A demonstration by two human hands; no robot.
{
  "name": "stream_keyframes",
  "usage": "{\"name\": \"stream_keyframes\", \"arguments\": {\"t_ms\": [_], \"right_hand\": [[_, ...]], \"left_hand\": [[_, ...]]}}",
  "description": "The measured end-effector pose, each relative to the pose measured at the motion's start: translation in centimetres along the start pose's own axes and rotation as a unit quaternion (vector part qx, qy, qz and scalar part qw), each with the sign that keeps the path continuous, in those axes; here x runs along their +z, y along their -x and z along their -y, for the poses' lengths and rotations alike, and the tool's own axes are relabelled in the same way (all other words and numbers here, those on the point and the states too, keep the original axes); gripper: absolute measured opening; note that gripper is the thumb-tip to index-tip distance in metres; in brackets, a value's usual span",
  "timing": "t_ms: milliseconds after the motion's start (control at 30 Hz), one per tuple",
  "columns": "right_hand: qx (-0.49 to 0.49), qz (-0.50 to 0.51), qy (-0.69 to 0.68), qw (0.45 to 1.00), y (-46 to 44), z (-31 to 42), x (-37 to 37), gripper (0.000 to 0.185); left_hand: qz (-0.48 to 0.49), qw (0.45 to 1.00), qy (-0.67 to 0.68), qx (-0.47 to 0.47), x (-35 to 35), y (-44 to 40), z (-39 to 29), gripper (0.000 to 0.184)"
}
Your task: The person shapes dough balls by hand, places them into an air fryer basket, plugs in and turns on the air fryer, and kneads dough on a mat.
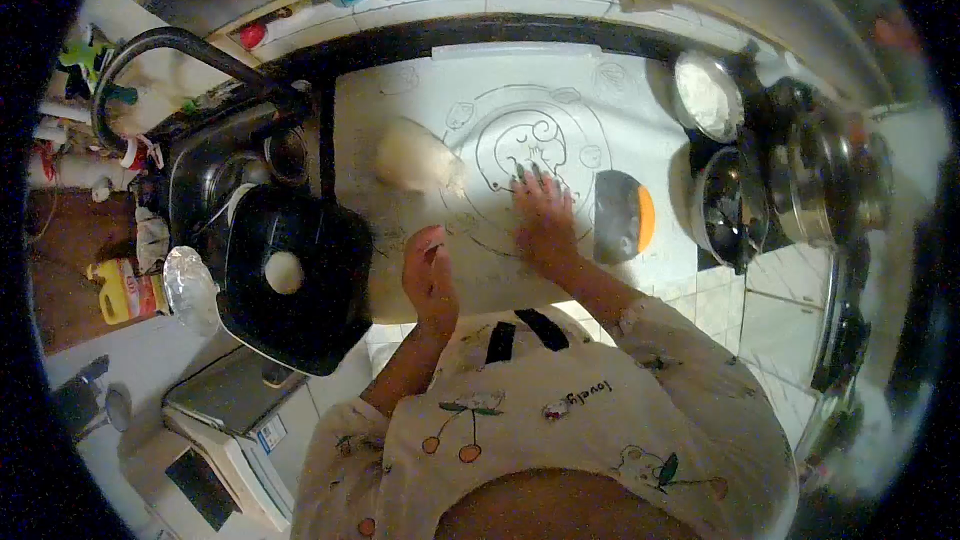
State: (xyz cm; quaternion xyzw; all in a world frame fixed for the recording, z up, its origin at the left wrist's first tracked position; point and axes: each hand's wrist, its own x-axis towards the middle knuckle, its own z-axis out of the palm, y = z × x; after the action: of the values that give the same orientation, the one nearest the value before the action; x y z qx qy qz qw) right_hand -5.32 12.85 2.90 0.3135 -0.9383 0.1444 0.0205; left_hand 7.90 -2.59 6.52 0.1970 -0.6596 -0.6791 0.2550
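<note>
My right hand [543, 212] lies palm down on the white printed mat [650, 120], its fingers stretched out over the line drawing in the middle. My left hand [430, 270] hovers near the mat's front edge, turned on its side and loosely curled, with nothing visible in it. Beyond it, a pale lump of dough [415, 155] rests on the left part of the mat, slightly blurred. Just right of my right hand is a dough scraper [618, 218] with a grey blade and an orange handle.
At left, a black pan [325, 305] holds a pale round ball [284, 273], beside a dark sink with a black faucet [190, 40]. A bowl of white powder [706, 98], a dark bowl [728, 202] and metal pots [815, 180] stand right. A yellow bottle [118, 290] is far left.
</note>
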Motion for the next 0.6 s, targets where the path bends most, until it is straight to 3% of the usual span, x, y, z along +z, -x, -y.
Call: {"name": "stream_keyframes", "arguments": {"t_ms": [33, 100, 167, 267, 333, 367, 400, 500, 600], "right_hand": [[-0.006, -0.015, -0.017, 1.000, 0.2, 0.4, 0.0, 0.046], [0.088, -0.135, -0.249, 0.955, -1.6, -2.8, 2.8, 0.040], [0.187, -0.261, -0.418, 0.850, -2.5, -4.3, 1.1, 0.027], [0.286, -0.096, -0.373, 0.877, 0.6, -7.1, -0.6, 0.018], [0.251, -0.108, -0.342, 0.899, 2.7, -6.9, -1.5, 0.013], [0.233, -0.113, -0.327, 0.909, 3.6, -6.6, -1.9, 0.011], [0.191, -0.150, -0.304, 0.921, 4.6, -6.8, -2.5, 0.018], [0.155, -0.134, 0.050, 0.978, 5.9, -6.8, -2.4, 0.039], [0.187, -0.073, 0.041, 0.979, 5.3, -8.7, -2.7, 0.049]], "left_hand": [[0.017, 1.000, -0.009, 0.000, 0.1, 0.1, -0.1, 0.023], [0.094, 0.990, -0.081, -0.069, 0.6, -0.3, -0.1, 0.023], [0.160, 0.973, -0.136, -0.090, 1.0, -0.4, 0.3, 0.024], [0.259, 0.940, -0.219, -0.045, 3.0, -0.7, 1.5, 0.031], [0.326, 0.888, -0.324, -0.008, 4.7, -1.5, 1.3, 0.040], [0.305, 0.893, -0.329, 0.044, 5.8, -2.0, 1.7, 0.045], [0.282, 0.894, -0.334, 0.094, 7.1, -2.6, 2.3, 0.049], [0.243, 0.878, -0.377, 0.165, 10.7, -4.6, 4.3, 0.058], [0.269, 0.859, -0.399, 0.177, 12.2, -5.9, 6.5, 0.062]]}}
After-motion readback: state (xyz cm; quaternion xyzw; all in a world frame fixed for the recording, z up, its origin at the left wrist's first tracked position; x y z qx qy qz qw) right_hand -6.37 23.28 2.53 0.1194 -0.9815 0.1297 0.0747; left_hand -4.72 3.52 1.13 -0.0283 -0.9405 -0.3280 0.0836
